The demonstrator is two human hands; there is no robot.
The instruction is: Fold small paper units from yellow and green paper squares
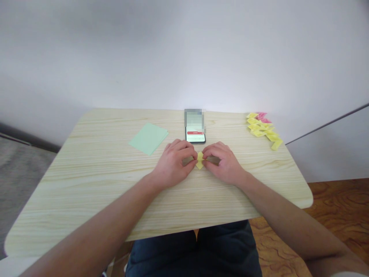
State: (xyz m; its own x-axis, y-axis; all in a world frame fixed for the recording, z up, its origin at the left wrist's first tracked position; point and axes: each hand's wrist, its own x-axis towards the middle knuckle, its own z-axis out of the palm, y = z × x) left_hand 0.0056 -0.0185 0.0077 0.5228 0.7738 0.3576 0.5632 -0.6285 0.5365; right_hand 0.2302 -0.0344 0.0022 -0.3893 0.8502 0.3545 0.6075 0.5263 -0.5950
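Observation:
A small folded piece of yellow paper (200,161) is held between my two hands, just above the wooden table (201,204). My left hand (177,161) pinches its left edge between thumb and fingers. On the opposite side, my right hand (223,161) grips the right edge the same way. Parts of the paper are covered by the fingertips. Right behind the hands lies a phone (196,137) with its screen lit and partly blurred out.
Light green square paper sheets (149,138) lie stacked to the left. At the far right are several folded yellow paper pieces (258,127) and pink folded paper (263,117). A white wall (144,57) borders the table's back edge.

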